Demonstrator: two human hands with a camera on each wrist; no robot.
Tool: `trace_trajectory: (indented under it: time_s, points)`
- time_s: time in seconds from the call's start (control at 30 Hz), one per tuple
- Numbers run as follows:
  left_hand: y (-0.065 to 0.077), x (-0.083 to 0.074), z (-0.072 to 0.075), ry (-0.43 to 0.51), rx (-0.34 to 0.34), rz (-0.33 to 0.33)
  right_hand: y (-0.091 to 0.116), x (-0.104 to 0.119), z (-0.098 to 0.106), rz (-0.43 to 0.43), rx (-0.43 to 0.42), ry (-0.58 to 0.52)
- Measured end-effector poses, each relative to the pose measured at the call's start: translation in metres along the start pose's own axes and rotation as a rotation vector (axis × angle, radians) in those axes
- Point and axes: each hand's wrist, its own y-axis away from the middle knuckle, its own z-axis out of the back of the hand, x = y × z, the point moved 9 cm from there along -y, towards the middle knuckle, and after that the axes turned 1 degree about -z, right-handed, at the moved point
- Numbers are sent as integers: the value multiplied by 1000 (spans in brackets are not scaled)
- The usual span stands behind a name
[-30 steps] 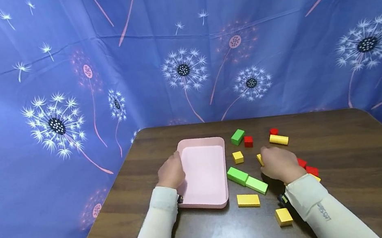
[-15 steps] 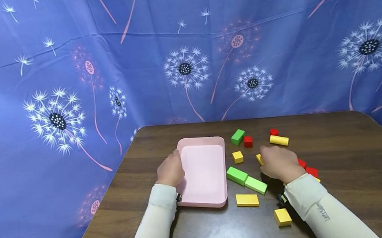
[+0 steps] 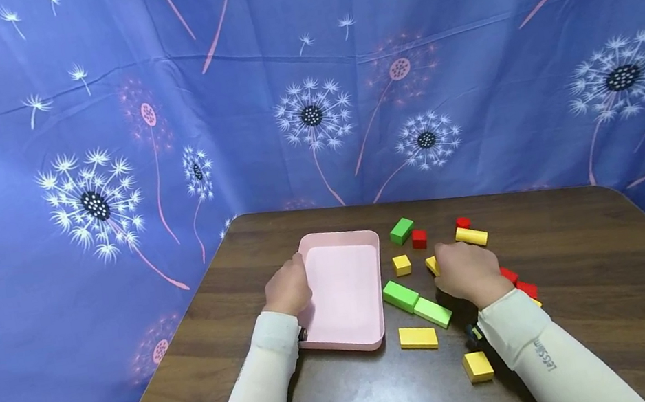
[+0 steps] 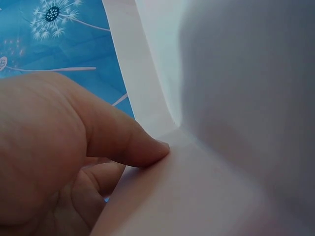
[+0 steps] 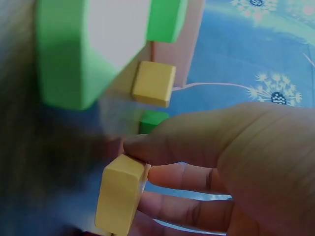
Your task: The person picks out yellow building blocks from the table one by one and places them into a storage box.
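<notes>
From my end the biggest thing is the blue cloth [image 3: 220, 105] printed with dandelions, hung behind the table and round its left side. The table [image 3: 604, 242] comes next: dark wood grain, rounded far corners, and a patch of glare on the near part that I'd allow for when judging edges there. On its left half lies the pink tray [image 3: 345, 295], and the left hand [image 3: 288, 289] grips the tray's left wall, thumb on the inside and fingers outside; I judge a light, steady hold enough, since a hard squeeze might flex the wall or skew the tray. The right hand [image 3: 469, 273] has thumb and fingers pinching a block; I'd want it lifted straight up before any sideways travel, because the green block [image 3: 401, 295], the pale green block [image 3: 432, 313] and the yellow cube [image 3: 402, 265] sit between this hand and the tray and could get knocked. Red blocks [image 3: 526, 288] lie just beside its outer side, so I'd avoid a low swing that way too. At fingertip scale, the yellow block [image 5: 118, 196] has the thumb tip near one end; squarer contact should resist twisting. Whether it touches the table, I can't tell.
</notes>
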Motion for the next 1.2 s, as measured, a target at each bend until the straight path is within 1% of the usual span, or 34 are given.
trace_trajectory:
  time_s: [0.1,0.33,0.53,0.8,1.0,1.2]
  points:
    - [0,0,1,1,-4,1,0,5,6,0,-16,-17]
    - [-2,-2,1,-12,0,6,2,16,11,6,12,-59]
    - [-3,-4,0,-4,-2,-2,3,22,18,16,-34,-64]
    - [1,1,1,-15,-5,21,1,42,20,82,-45,-91]
    - [-1,-2,0,-4,-5,0,-1,46,25,86,-66,-87]
    - [-1,0,-1,-14,3,11,-2,55,27,107,-82,-95]
